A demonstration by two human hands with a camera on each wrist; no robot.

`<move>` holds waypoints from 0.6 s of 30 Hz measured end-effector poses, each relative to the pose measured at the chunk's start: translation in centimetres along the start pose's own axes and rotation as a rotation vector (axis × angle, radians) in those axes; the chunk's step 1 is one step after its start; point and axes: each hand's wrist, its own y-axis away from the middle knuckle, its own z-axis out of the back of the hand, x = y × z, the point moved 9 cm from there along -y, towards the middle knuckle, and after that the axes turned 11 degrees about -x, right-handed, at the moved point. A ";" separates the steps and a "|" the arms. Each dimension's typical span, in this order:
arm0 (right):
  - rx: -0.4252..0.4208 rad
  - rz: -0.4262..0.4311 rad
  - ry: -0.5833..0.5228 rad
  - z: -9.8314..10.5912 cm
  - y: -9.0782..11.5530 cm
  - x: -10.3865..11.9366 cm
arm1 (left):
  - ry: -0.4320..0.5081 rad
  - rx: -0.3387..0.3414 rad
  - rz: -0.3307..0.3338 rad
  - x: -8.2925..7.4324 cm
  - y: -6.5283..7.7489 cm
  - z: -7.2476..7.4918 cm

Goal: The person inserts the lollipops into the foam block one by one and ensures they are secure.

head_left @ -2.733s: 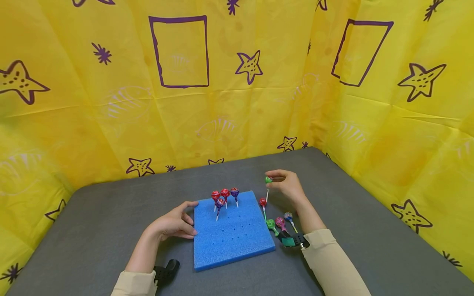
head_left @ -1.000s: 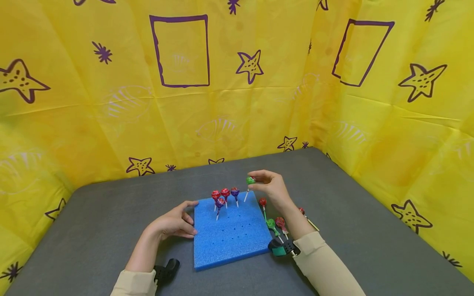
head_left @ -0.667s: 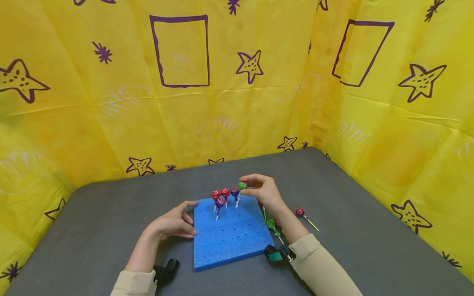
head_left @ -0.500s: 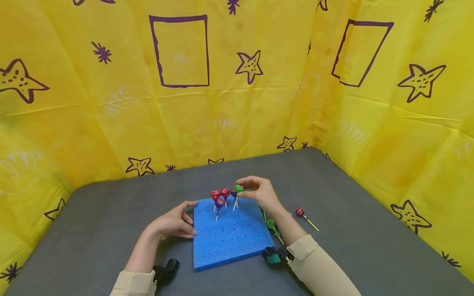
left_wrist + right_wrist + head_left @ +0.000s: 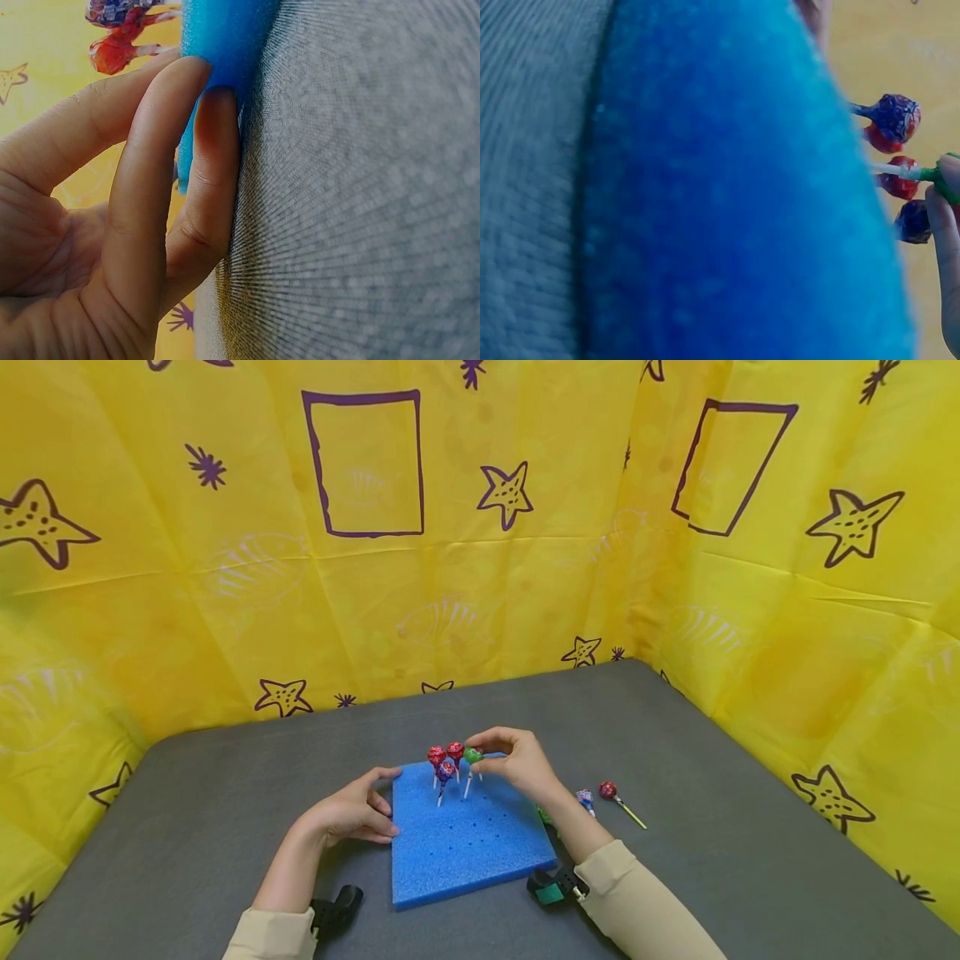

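Observation:
My right hand (image 5: 519, 767) pinches a green-wrapped lollipop (image 5: 472, 756) by its head, between thumb and fingers. Its white stick points down at the blue foam board (image 5: 480, 864), the tip right at the surface near a small hole. Standing in the foam are two red lollipops (image 5: 455, 749) and a purple lollipop (image 5: 446, 771) in front of them. A second purple lollipop (image 5: 913, 222) is mostly hidden behind the green one in the head view. Along the board's left edge rests my left hand (image 5: 356, 810), its fingertips (image 5: 196, 69) against the foam's side.
Right of the board, a red lollipop (image 5: 608, 790) with a yellow-green stick lies on the grey table (image 5: 750, 860). A blue-and-white lollipop (image 5: 585, 798) and a green lollipop (image 5: 545, 816) are partly hidden by my right forearm. A yellow patterned curtain (image 5: 450, 577) surrounds the table.
My right hand has carried the green lollipop left from beyond the board's right side, then lowered it toward the foam beside the standing lollipops. My left hand has stayed in place.

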 end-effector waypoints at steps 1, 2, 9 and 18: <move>0.004 0.000 -0.001 -0.1 0.0 0.0 | -0.001 0.001 -0.001 0.0 0.0 0.0; 0.007 0.004 -0.001 -0.1 0.1 0.1 | 0.000 0.002 -0.002 0.0 0.0 0.0; 0.035 0.025 -0.001 -0.5 0.1 0.0 | 0.005 0.011 -0.001 -0.1 0.0 0.0; 0.037 0.031 0.014 -0.7 0.3 0.0 | 0.003 0.020 -0.002 -0.1 0.1 0.0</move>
